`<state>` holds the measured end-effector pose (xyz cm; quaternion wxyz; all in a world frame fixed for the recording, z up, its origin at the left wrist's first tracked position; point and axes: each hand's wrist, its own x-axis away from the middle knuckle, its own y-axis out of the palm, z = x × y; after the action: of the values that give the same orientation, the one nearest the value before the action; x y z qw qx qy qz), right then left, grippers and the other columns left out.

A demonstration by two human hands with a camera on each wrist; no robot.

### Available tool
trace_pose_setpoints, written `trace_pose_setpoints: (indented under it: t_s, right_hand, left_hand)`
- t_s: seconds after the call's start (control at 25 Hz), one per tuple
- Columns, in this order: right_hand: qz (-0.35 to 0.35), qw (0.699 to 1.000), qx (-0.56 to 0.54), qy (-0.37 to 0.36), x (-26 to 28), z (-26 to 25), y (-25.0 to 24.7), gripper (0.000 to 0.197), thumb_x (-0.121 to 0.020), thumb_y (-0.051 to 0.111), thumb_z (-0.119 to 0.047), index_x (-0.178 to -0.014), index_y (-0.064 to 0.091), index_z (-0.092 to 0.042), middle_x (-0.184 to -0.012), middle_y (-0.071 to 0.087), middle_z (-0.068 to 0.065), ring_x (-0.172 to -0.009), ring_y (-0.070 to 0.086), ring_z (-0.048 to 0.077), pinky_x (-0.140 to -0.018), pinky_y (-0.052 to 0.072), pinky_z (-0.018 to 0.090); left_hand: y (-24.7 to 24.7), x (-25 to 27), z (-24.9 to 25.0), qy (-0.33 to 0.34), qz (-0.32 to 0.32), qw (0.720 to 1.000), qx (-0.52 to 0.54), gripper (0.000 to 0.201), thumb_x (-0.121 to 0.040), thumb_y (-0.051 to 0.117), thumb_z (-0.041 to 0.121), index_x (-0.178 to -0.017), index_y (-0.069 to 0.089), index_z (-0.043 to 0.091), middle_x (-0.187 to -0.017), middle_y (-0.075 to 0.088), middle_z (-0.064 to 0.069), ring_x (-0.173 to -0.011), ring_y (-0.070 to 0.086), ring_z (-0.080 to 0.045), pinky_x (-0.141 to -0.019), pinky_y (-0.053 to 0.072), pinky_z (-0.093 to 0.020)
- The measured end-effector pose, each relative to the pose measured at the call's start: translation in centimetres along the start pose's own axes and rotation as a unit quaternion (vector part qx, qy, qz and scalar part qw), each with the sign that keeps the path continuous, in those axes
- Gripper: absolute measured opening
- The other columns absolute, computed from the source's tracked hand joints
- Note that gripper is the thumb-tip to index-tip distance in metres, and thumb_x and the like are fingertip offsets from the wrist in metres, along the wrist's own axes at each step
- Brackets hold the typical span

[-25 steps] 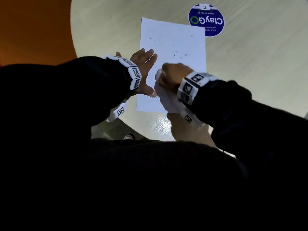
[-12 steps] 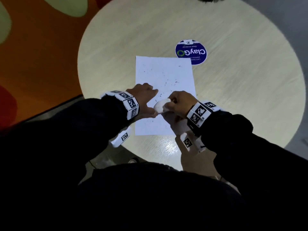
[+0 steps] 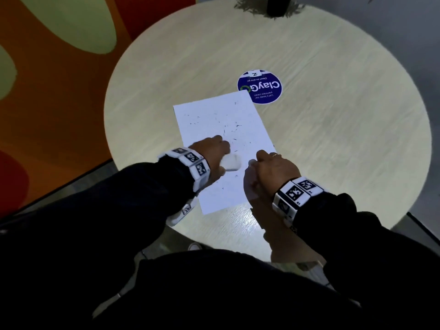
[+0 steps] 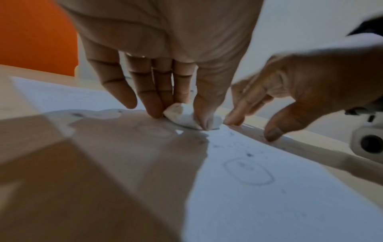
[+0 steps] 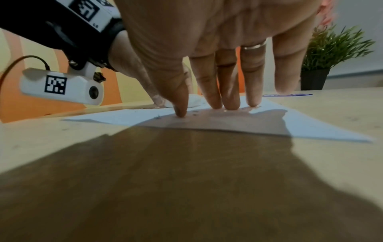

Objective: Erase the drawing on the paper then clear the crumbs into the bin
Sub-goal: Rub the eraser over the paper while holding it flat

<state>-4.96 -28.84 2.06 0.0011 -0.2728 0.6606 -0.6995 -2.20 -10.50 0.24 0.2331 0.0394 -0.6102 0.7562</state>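
A white sheet of paper (image 3: 221, 120) lies askew on the round table (image 3: 333, 139), strewn with dark eraser crumbs (image 3: 234, 128). My left hand (image 3: 214, 151) pinches a white eraser (image 3: 231, 163) between thumb and fingers and holds it down on the sheet; the left wrist view shows the eraser (image 4: 189, 116) touching the paper. A faint pencil outline (image 4: 248, 172) shows on the paper (image 4: 269, 204) nearby. My right hand (image 3: 271, 163) sits at the sheet's right edge, its fingertips (image 5: 217, 104) pressing flat on the paper (image 5: 311, 127) and holding nothing.
A blue round ClayGo sticker (image 3: 259, 86) lies just beyond the paper's far corner. A potted plant (image 3: 276, 5) stands at the table's far edge, also seen as the plant (image 5: 331, 57). Orange patterned floor (image 3: 47, 115) lies to the left.
The eraser has passed from my right hand to my left. My right hand has moved to the paper's right edge. The sheet has turned askew.
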Motion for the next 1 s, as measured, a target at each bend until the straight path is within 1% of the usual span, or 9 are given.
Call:
trace_pose_setpoints:
  t_s: [0.08,0.2,0.28,0.4,0.48,0.56,0.6,0.72,1.0]
  right_hand:
    - [-0.004,1.000,0.002,-0.001,0.4,0.1,0.3,0.026,-0.092,0.047,-0.028,-0.110,0.058,-0.013,-0.114,0.046,0.004,-0.105,0.050,0.028,-0.068,0.032,0.031]
    - [-0.015,1.000,0.020,-0.016,0.5,0.1,-0.1,0.031,-0.090,0.051,-0.032,-0.114,0.057,-0.014,-0.117,0.047,0.005,-0.108,0.050,0.028,-0.073,0.036,0.033]
    - [-0.010,1.000,-0.019,-0.016,-0.8,-0.3,-1.0,0.041,-0.086,0.057,-0.041,-0.118,0.055,-0.015,-0.121,0.044,0.007,-0.110,0.052,0.030,-0.078,0.039,0.034]
    - [-0.009,0.991,-0.131,-0.041,-3.8,-1.6,-1.6,0.071,-0.073,0.069,-0.054,-0.126,0.044,-0.015,-0.132,0.034,0.004,-0.113,0.051,0.029,-0.082,0.040,0.033]
    - [-0.020,0.990,-0.104,-0.090,-4.7,-2.5,-0.8,0.092,-0.065,0.072,-0.061,-0.133,0.035,-0.012,-0.144,0.025,0.005,-0.130,0.034,0.027,-0.100,0.037,0.042]
    - [-0.050,0.992,-0.038,-0.108,-4.9,-2.6,-0.1,0.114,-0.063,0.070,-0.068,-0.146,0.017,-0.010,-0.155,0.007,0.007,-0.144,0.006,0.027,-0.114,0.020,0.049]
    - [-0.059,0.992,-0.018,-0.107,-4.8,-2.4,0.1,0.120,-0.064,0.069,-0.069,-0.149,0.008,-0.011,-0.158,-0.002,0.006,-0.146,-0.003,0.027,-0.117,0.013,0.050]
    - [-0.074,0.991,-0.003,-0.108,-4.7,-2.1,0.0,0.125,-0.066,0.066,-0.070,-0.151,-0.005,-0.013,-0.159,-0.015,0.005,-0.146,-0.012,0.027,-0.117,0.005,0.051]
    - [-0.092,0.989,-0.014,-0.116,-4.5,-1.2,0.0,0.123,-0.070,0.064,-0.070,-0.151,-0.010,-0.014,-0.158,-0.020,0.002,-0.146,-0.015,0.024,-0.118,0.002,0.048]
  left_hand:
    - [-0.6,0.5,-2.0,-0.037,-0.004,0.999,0.026,0.040,-0.075,0.071,0.036,-0.110,0.053,0.028,-0.098,0.042,0.008,-0.095,0.056,-0.022,-0.071,0.039,-0.029]
    - [-1.3,1.3,-3.3,-0.078,-0.017,0.996,0.051,0.046,-0.072,0.079,0.035,-0.110,0.054,0.027,-0.100,0.045,0.006,-0.089,0.053,-0.019,-0.071,0.039,-0.029]
    - [-1.1,1.6,-3.0,-0.090,-0.003,0.993,0.080,0.044,-0.072,0.080,0.033,-0.108,0.055,0.026,-0.103,0.048,0.006,-0.090,0.054,-0.019,-0.073,0.041,-0.029]
    - [-0.8,1.9,-2.3,-0.101,0.017,0.988,0.118,0.044,-0.072,0.080,0.029,-0.107,0.055,0.025,-0.105,0.049,0.006,-0.091,0.054,-0.018,-0.078,0.045,-0.032]
    - [-0.7,2.1,-2.3,-0.103,0.017,0.986,0.130,0.045,-0.072,0.080,0.027,-0.110,0.055,0.024,-0.104,0.049,0.005,-0.091,0.055,-0.019,-0.079,0.047,-0.035]
    - [-0.6,2.2,-2.5,-0.107,0.016,0.985,0.134,0.047,-0.072,0.081,0.028,-0.111,0.056,0.025,-0.104,0.048,0.005,-0.091,0.055,-0.019,-0.079,0.047,-0.035]
    - [-0.4,2.2,-2.6,-0.111,0.017,0.984,0.139,0.047,-0.071,0.081,0.029,-0.111,0.056,0.025,-0.104,0.047,0.005,-0.090,0.054,-0.018,-0.078,0.046,-0.034]
    - [0.0,2.5,-2.7,-0.115,0.026,0.979,0.167,0.046,-0.069,0.082,0.028,-0.106,0.055,0.026,-0.102,0.047,0.006,-0.089,0.053,-0.016,-0.077,0.044,-0.032]
    - [0.0,2.4,-2.5,-0.107,0.027,0.976,0.188,0.044,-0.068,0.082,0.025,-0.102,0.052,0.027,-0.100,0.051,0.007,-0.088,0.052,-0.015,-0.072,0.040,-0.029]
